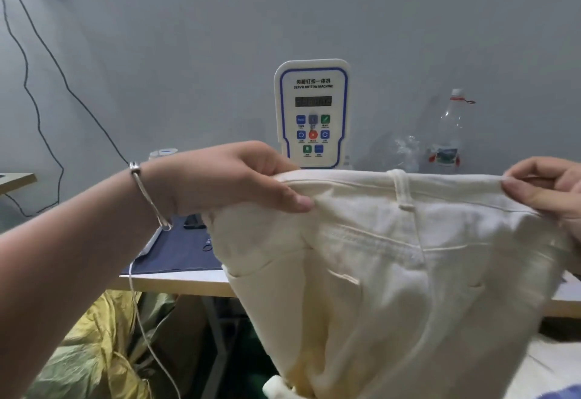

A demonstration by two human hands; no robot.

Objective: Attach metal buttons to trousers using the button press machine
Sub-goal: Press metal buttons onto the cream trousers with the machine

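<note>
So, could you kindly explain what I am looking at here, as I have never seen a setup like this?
This is one picture from a camera worn on a person's head, looking forward and down. Both hands hold up cream trousers by the waistband: the left hand grips one end, the right hand pinches the other. Behind them stands a white control panel labelled "Servo Button Machine". The table carries a dark blue mat, and a clear plastic bottle stands to the panel's right. No button is visible yet.
</note>
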